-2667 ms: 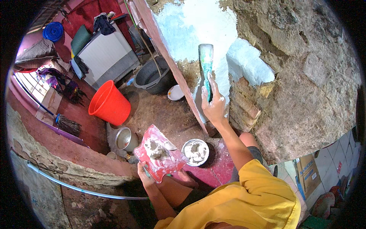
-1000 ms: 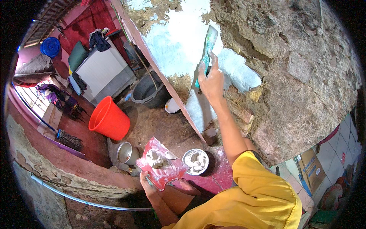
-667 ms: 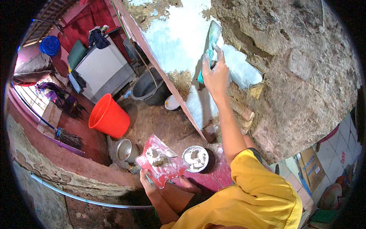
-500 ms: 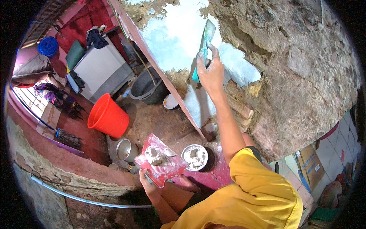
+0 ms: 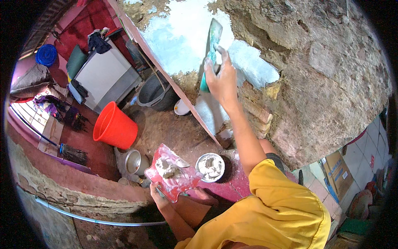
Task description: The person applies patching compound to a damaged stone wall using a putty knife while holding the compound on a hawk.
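Note:
In my right hand (image 5: 224,79) is a teal, putty-smeared trowel (image 5: 214,35) with a long flat blade, held against the rough wall (image 5: 323,87). Around it spreads a patch of white and pale blue coating (image 5: 174,45); whether the whole blade touches the wall is hidden by my fingers. Lower down, my left hand (image 5: 158,196) grips the edge of a red board (image 5: 171,194) with a wavy rim. A lump of whitish putty (image 5: 166,168) sits on that board. Just right of it stands a round metal bowl (image 5: 197,167) holding more putty.
Left of the wall's pink edge (image 5: 170,81) are a red bucket (image 5: 115,126), a metal pot (image 5: 137,162), a black basin (image 5: 155,97) and a white lid (image 5: 181,108). A pale blue pipe (image 5: 99,220) runs along the low wall at lower left. A cardboard box (image 5: 338,172) leans at right.
My right hand and the trowel have moved a little down and left across the wall. My left hand still holds the board with its putty. The whole view has shifted slightly.

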A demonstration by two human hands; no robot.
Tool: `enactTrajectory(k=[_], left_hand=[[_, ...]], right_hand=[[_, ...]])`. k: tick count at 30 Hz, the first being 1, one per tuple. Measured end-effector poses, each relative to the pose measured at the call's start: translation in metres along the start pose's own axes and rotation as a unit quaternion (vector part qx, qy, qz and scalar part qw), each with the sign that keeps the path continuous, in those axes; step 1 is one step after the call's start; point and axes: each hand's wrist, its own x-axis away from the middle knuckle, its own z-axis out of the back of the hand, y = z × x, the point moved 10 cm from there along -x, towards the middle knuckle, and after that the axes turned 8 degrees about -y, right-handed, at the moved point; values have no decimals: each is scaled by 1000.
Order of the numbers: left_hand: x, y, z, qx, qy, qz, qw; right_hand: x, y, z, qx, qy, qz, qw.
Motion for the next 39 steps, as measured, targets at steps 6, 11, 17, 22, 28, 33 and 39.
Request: enactTrajectory(k=[6, 11, 17, 22, 28, 33, 39], left_hand=[[-5, -7, 2, 21, -1, 28, 999], [-8, -4, 17, -11, 45, -7, 999], [-5, -3, -1, -3, 35, -4, 999], [-6, -2, 5, -12, 45, -12, 999], [-9, -8, 22, -10, 62, 3, 998], [-8, -6, 14, 1, 32, 2, 999], [-7, -3, 13, -2, 14, -7, 1000]], right_hand=[[3, -1, 18, 26, 40, 9, 999], [-7, 13, 19, 19, 51, -10, 998], [-8, 20, 14, 29, 49, -36, 998], [-7, 14, 7, 31, 44, -32, 998], [12, 13, -9, -65, -38, -49, 996], [-2, 20, 11, -6, 27, -13, 1000], [3, 26, 4, 29, 33, -39, 998]])
